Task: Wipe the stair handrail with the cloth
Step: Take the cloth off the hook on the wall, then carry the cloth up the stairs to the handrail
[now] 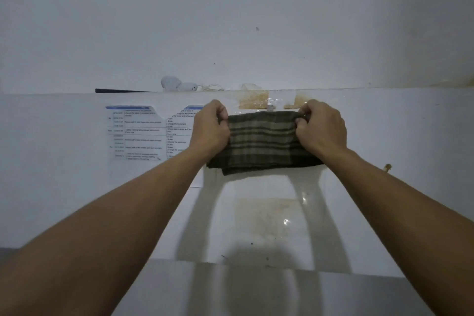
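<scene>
A dark green and grey plaid cloth (pixel 261 142), folded, hangs stretched between my two hands in front of a white wall. My left hand (pixel 210 129) pinches its upper left corner with closed fingers. My right hand (pixel 322 128) grips the upper right corner the same way. Both arms reach straight forward from the bottom of the view. No stair handrail is in view.
A white ledge (pixel 77 93) runs across the wall, with a small white device (pixel 177 84) and its thin cable on top. A printed schedule sheet (pixel 143 133) is stuck to the wall left of my hands. Brownish tape stains (pixel 254 101) mark the wall above the cloth.
</scene>
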The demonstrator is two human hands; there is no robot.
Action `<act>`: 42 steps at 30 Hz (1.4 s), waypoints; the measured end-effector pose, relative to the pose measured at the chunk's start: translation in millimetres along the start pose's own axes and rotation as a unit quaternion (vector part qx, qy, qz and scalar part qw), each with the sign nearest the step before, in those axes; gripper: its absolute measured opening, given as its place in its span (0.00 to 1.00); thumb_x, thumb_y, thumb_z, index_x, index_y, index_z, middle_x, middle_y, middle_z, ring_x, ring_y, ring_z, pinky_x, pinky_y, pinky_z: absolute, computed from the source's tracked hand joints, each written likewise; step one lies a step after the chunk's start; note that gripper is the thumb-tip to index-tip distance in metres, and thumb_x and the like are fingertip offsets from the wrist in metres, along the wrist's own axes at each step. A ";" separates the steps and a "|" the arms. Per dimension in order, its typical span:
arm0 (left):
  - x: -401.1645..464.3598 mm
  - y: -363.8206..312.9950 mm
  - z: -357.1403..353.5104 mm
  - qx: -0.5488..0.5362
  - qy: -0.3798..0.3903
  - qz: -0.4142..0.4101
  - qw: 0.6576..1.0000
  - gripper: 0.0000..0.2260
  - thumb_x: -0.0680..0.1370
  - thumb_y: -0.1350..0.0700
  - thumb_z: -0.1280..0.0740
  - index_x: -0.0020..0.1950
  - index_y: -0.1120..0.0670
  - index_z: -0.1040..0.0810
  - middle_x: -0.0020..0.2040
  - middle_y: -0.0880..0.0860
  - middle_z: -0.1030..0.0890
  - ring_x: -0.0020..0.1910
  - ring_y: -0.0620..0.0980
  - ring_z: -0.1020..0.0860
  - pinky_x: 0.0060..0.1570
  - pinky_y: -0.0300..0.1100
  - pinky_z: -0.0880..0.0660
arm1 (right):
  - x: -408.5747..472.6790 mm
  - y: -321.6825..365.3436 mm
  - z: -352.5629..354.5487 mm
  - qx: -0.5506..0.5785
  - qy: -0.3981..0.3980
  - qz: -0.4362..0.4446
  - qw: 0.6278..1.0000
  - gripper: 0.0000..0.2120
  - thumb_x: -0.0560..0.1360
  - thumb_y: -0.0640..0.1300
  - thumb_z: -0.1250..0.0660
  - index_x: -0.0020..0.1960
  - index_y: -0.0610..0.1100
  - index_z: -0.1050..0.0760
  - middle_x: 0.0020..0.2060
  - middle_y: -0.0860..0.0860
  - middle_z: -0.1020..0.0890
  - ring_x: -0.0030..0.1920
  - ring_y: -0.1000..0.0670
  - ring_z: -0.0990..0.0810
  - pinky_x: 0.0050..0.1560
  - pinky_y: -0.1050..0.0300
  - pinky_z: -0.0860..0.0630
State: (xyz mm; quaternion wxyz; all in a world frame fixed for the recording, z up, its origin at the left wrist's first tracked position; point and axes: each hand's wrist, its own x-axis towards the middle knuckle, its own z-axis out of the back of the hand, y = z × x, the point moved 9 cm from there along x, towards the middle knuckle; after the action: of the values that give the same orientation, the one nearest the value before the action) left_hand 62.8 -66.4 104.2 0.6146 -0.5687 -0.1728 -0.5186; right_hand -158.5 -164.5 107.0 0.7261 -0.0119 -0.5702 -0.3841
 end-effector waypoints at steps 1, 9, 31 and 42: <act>-0.1 0.6 9.3 0.005 -0.001 0.000 1.000 0.10 0.74 0.69 0.40 0.40 0.55 0.29 0.38 0.49 0.26 0.38 0.48 0.27 0.33 0.35 0.29 | 1.2 6.2 1.3 0.009 0.008 0.011 1.000 0.06 0.73 0.42 0.35 0.50 0.45 0.24 0.49 0.47 0.20 0.49 0.44 0.23 0.47 0.51 0.26; -20.9 52.7 88.8 0.036 0.047 0.076 0.995 0.11 0.75 0.69 0.35 0.38 0.57 0.18 0.45 0.52 0.20 0.50 0.49 0.25 0.48 0.40 0.29 | -26.1 76.0 -43.9 0.039 0.179 0.089 0.979 0.03 0.73 0.41 0.33 0.45 0.47 0.25 0.46 0.46 0.19 0.48 0.44 0.22 0.51 0.50 0.25; -235.2 304.4 424.7 0.218 0.119 0.332 0.910 0.10 0.74 0.70 0.35 0.37 0.57 0.21 0.40 0.51 0.22 0.43 0.50 0.23 0.39 0.37 0.25 | -290.8 413.5 -310.4 0.194 0.508 0.282 0.790 0.13 0.70 0.30 0.36 0.37 0.47 0.29 0.39 0.50 0.23 0.41 0.49 0.25 0.38 0.61 0.31; -366.4 330.5 611.3 0.343 -0.057 0.459 0.818 0.09 0.76 0.67 0.34 0.49 0.58 0.16 0.46 0.52 0.20 0.47 0.48 0.23 0.51 0.35 0.28 | -456.5 610.9 -359.8 0.326 0.559 0.408 0.644 0.13 0.73 0.33 0.36 0.47 0.44 0.15 0.47 0.50 0.15 0.48 0.53 0.21 0.55 0.61 0.28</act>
State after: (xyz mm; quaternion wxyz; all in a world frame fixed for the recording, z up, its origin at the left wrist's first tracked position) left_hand 421.7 571.0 -182.2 0.9255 -0.3636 -0.0932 -0.0500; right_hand 460.2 350.6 -143.9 0.9470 0.2114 -0.0816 0.2278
